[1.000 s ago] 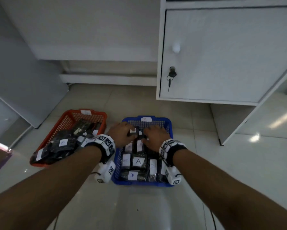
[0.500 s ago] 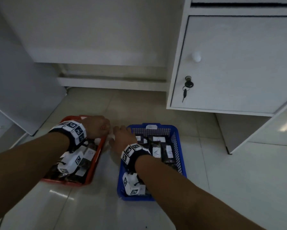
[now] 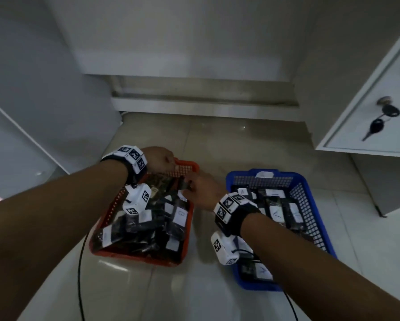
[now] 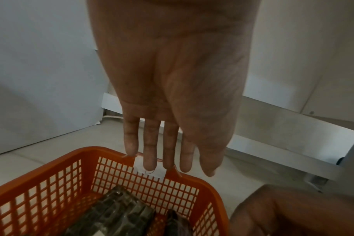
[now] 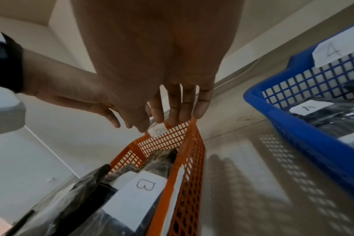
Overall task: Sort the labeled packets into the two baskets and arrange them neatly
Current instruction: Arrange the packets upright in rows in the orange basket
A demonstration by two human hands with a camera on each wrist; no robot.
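Packets (image 3: 152,218) labelled B lie heaped in the orange basket (image 3: 187,166) just beneath and behind my left hand (image 4: 172,89), whose straight, empty fingers reach its far rim, my equally empty right hand (image 3: 202,191) alongside.

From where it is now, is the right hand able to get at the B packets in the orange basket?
Probably yes. The right hand is open at the orange basket far corner, the B packets lie uncovered just below, and the left hand reaches only the far rim.
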